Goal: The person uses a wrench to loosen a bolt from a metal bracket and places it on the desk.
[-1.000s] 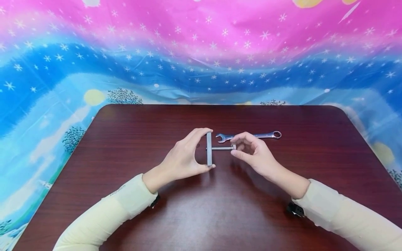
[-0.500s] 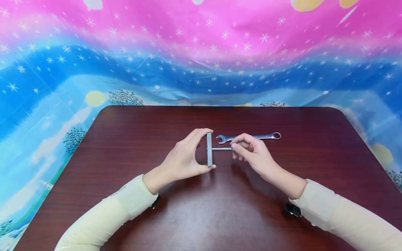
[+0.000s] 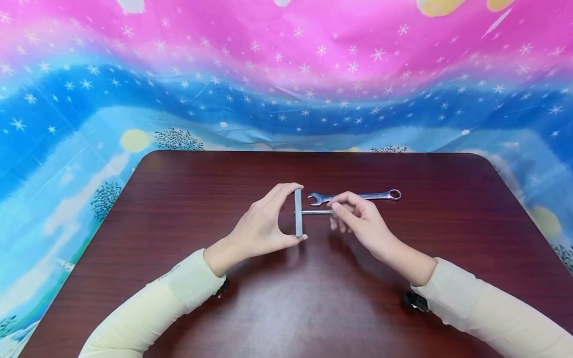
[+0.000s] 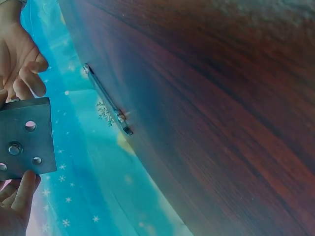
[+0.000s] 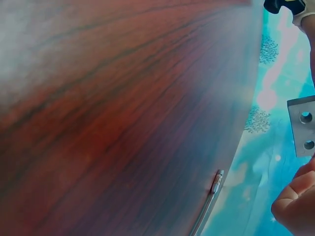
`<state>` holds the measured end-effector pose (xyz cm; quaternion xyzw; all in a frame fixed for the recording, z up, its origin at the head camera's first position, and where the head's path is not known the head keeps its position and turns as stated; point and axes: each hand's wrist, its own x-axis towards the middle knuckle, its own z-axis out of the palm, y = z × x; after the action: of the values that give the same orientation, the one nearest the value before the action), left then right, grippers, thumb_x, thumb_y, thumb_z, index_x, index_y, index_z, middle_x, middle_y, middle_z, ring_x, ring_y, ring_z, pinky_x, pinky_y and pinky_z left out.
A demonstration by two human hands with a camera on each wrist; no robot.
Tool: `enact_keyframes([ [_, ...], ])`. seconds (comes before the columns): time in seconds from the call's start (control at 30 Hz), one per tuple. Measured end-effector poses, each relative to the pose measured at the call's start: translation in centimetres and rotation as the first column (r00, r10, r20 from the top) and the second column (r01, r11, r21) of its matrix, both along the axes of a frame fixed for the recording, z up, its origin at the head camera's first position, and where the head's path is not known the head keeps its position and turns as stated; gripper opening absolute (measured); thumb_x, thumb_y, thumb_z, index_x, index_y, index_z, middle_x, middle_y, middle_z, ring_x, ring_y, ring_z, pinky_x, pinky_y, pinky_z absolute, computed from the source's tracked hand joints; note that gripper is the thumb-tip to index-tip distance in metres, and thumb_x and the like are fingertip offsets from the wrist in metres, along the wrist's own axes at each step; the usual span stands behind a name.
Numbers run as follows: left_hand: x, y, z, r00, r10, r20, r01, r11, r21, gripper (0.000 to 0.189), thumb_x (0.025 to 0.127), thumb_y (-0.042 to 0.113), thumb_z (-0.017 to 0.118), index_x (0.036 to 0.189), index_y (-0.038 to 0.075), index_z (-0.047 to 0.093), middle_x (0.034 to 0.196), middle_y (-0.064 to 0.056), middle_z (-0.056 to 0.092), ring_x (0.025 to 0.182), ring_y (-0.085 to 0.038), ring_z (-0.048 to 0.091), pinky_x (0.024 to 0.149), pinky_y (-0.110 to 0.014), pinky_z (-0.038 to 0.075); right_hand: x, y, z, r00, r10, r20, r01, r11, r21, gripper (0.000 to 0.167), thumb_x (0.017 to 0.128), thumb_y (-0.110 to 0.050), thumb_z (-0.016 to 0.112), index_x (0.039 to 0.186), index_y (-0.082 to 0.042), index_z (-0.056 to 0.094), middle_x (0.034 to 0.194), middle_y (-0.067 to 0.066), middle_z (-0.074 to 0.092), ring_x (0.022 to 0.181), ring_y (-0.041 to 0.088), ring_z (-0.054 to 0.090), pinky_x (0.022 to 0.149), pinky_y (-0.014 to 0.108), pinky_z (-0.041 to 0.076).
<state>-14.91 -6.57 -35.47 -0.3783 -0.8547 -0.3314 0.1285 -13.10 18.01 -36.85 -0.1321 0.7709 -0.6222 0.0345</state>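
My left hand (image 3: 259, 223) grips a flat grey metal plate (image 3: 298, 214) by its opposite edges, fingers on the far edge and thumb on the near one. The plate stands on edge above the table. A long bolt (image 3: 316, 212) runs through it, its shank sticking out to the right. In the left wrist view the bolt's end (image 4: 15, 148) shows in the middle of the plate's face, among several round holes. My right hand (image 3: 367, 223) pinches the head end of the bolt between thumb and fingers, which mostly hide the head.
A combination wrench (image 3: 378, 195) lies on the dark wooden table (image 3: 286, 308) just behind my right hand, its open end to the left. A patterned cloth (image 3: 286, 89) hangs behind the table's far edge.
My right thumb has moved up over the bolt's head, and the fingers have closed in on it. The left hand and the plate have stayed in place.
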Motion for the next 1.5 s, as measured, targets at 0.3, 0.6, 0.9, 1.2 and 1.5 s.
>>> enact_keyframes([
  [0.3,-0.03,0.19,-0.05,1.0,-0.002,0.006,0.002,1.0,-0.003,0.091,0.068,0.034,0.09,0.142,0.01,0.043,0.134,-0.002,0.055,0.112,-0.014,0.059,0.092,-0.034,0.056,0.0,-0.17,0.1,0.999,-0.047,0.003,0.047,0.999,-0.006,0.015,0.098,-0.007,0.059,0.108,0.004,0.057,0.074,-0.007,0.062,0.065,0.01,0.055,0.059,0.022,0.047],
  [0.6,-0.19,0.23,0.06,1.0,0.007,0.013,-0.007,1.0,-0.002,0.091,0.068,0.033,0.09,0.142,0.01,0.043,0.134,-0.002,0.055,0.114,-0.015,0.059,0.093,-0.035,0.056,0.03,0.1,0.01,1.0,-0.026,0.002,0.026,1.0,-0.001,0.017,0.099,-0.008,0.058,0.111,0.003,0.055,0.078,-0.001,0.066,0.063,0.013,0.056,0.056,0.026,0.046],
  [0.9,-0.01,0.45,0.08,1.0,-0.011,0.005,0.011,1.0,-0.001,0.09,0.068,0.033,0.09,0.142,0.009,0.044,0.135,-0.003,0.055,0.115,-0.014,0.059,0.095,-0.034,0.055,0.04,0.12,0.23,0.999,-0.044,0.011,0.045,0.999,-0.017,0.013,0.102,-0.011,0.054,0.104,0.002,0.056,0.067,-0.005,0.061,0.058,0.01,0.052,0.053,0.023,0.043],
  [1.2,-0.12,0.34,0.04,1.0,0.009,0.007,-0.009,1.0,0.005,0.09,0.067,0.032,0.091,0.141,0.01,0.044,0.133,-0.001,0.055,0.114,-0.014,0.059,0.094,-0.034,0.055,0.26,0.27,0.03,0.999,-0.028,-0.027,0.028,1.0,0.011,0.025,0.094,-0.001,0.063,0.117,0.005,0.055,0.089,-0.006,0.067,0.072,0.01,0.057,0.064,0.023,0.049],
  [1.5,-0.05,0.44,0.13,1.0,-0.006,0.005,0.006,1.0,-0.001,0.091,0.068,0.034,0.09,0.142,0.01,0.044,0.136,-0.002,0.055,0.117,-0.015,0.059,0.096,-0.034,0.054,0.05,0.47,0.04,1.0,-0.021,-0.022,0.021,1.0,-0.004,0.01,0.103,-0.012,0.052,0.102,-0.007,0.06,0.066,-0.003,0.063,0.056,0.012,0.053,0.051,0.028,0.042],
])
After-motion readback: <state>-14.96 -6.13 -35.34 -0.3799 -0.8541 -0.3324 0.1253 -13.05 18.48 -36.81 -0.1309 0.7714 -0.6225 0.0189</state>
